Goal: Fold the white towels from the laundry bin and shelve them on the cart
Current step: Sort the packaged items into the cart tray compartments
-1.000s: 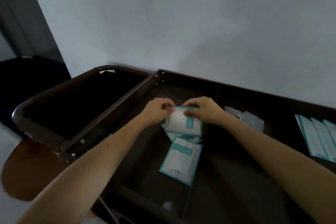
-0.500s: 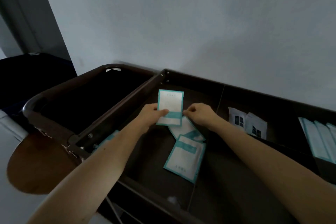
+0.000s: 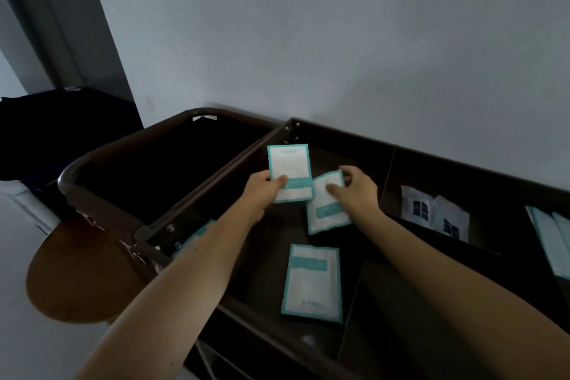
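Over the top tray of the cart (image 3: 339, 136), the left hand (image 3: 262, 191) pinches an upright packet (image 3: 288, 163) near its lower edge, thumb on its face. Just beside it the right hand (image 3: 359, 191) grips the top of a tilted packet (image 3: 327, 214). Nearer, a third packet (image 3: 313, 284) lies flat in the same compartment. Left of the tray gapes the dark laundry bin (image 3: 101, 152); grey sachets (image 3: 435, 216) sit in the next compartment to the right

On cart top tray (image 3: 431, 163), w/ dividers: teal-edged packet (image 3: 313, 282) in left compartment, white sachets (image 3: 435, 216) in next.
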